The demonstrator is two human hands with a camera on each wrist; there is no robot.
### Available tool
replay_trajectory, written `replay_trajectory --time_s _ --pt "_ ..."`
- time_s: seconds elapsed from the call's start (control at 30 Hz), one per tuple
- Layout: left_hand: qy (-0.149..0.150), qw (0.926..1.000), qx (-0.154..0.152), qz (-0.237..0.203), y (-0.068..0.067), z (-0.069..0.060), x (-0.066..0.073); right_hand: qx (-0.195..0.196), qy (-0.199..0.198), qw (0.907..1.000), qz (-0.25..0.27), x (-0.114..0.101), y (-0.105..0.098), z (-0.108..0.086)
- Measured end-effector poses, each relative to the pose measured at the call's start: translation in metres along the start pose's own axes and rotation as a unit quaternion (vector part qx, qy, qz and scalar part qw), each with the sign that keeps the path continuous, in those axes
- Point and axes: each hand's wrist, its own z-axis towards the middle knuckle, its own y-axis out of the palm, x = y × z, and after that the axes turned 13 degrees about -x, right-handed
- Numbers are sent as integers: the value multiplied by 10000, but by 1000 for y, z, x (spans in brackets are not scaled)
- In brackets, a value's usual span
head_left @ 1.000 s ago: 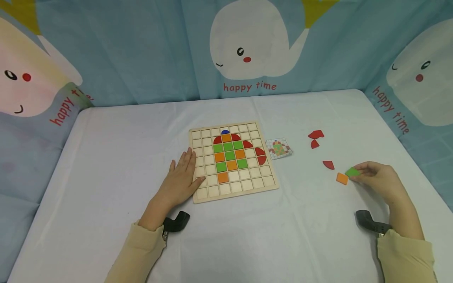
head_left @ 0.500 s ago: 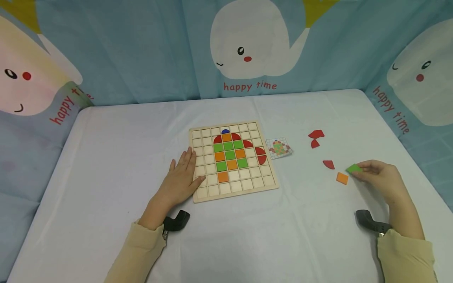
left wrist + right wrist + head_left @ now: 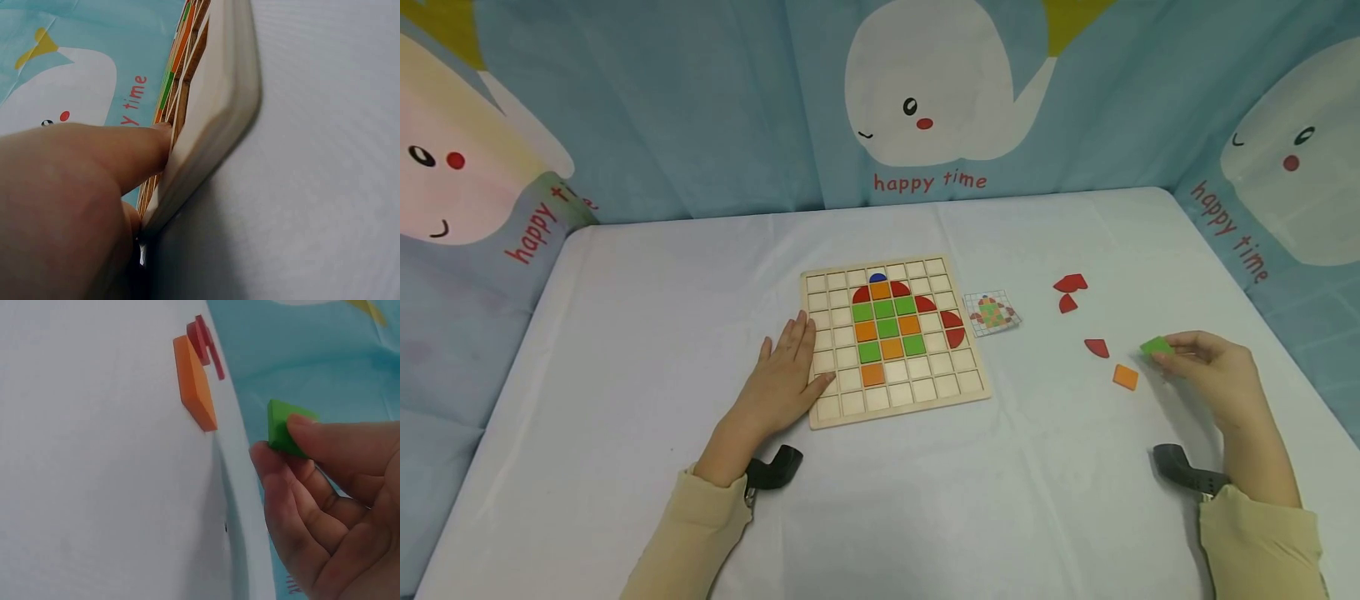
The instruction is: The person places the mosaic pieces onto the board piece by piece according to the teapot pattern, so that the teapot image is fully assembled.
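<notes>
My right hand (image 3: 1213,371) pinches a green square tile (image 3: 286,428) between thumb and fingers, held above the table. Just below and left of it lies an orange square tile (image 3: 1125,377). My left hand (image 3: 782,375) lies flat with extended fingers along the left edge of a wooden grid board (image 3: 925,389); in the left wrist view the thumb (image 3: 140,153) rests on the board's rim. Green, orange and red pieces and one blue half-round piece (image 3: 877,278) sit in the board's cells.
A small pattern card (image 3: 992,313) lies at the board's right edge. Farther right are several loose red pieces (image 3: 1096,348) on the white tablecloth (image 3: 962,500). A blue printed curtain (image 3: 715,117) stands behind and beside the table.
My right hand has lifted the green tile off the table and drawn it slightly up and right, away from the orange tile. The left hand has stayed put.
</notes>
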Motion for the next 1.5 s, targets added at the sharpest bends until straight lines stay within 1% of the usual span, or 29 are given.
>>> replay_trajectory --time_s 0.07,0.13,0.2,0.27,0.3,0.37,0.43,0.53,0.63,0.77,0.87,0.97,1.17,1.23,1.37,1.5 --pt "-8 10000 8 0 0 0 0 -1 -189 9992 355 -2 0 -1" --pt "-16 10000 14 -2 0 -1 0 -73 -413 9956 837 -4 0 -1" --pt "-22 10000 20 -3 0 -1 0 -190 -622 9890 1331 -5 1 -1" --pt "-20 10000 30 -7 0 -2 0 -344 -820 9817 1681 -7 3 -1" --pt "-20 10000 33 -8 -1 -2 1 -408 -877 9781 1842 -9 4 -1" --pt "-18 10000 38 -8 -1 -3 1 -477 -950 9754 1929 -11 6 -1" --pt "-20 10000 41 -7 -1 -3 1 -502 -991 9753 1910 -15 9 -2" --pt "-34 10000 36 0 -1 -3 0 -503 -975 9813 1580 -20 14 -2" --pt "-52 10000 42 7 -1 -3 0 -484 -838 9870 1283 -26 21 -2" --pt "-55 10000 58 8 -1 -4 -1 -582 -788 9893 1081 -32 27 -2" --pt "-56 10000 59 2 -1 -4 -1 -692 -904 9880 1040 -36 31 -2" --pt "-56 10000 54 -8 -2 -5 0 -747 -890 9886 954 -39 34 -2" --pt "-21 10000 64 -6 -2 -5 -1 -864 -1069 9854 1005 -43 40 -3" --pt "-7 10000 60 -20 -2 -5 -2 -914 -1067 9853 968 -46 43 -2" --pt "-16 10000 59 -19 -1 -5 -3 -1120 -934 9863 775 -58 52 -2" --pt "-26 10000 48 0 1 -4 -3 -1423 -1077 9819 632 -74 65 -2"
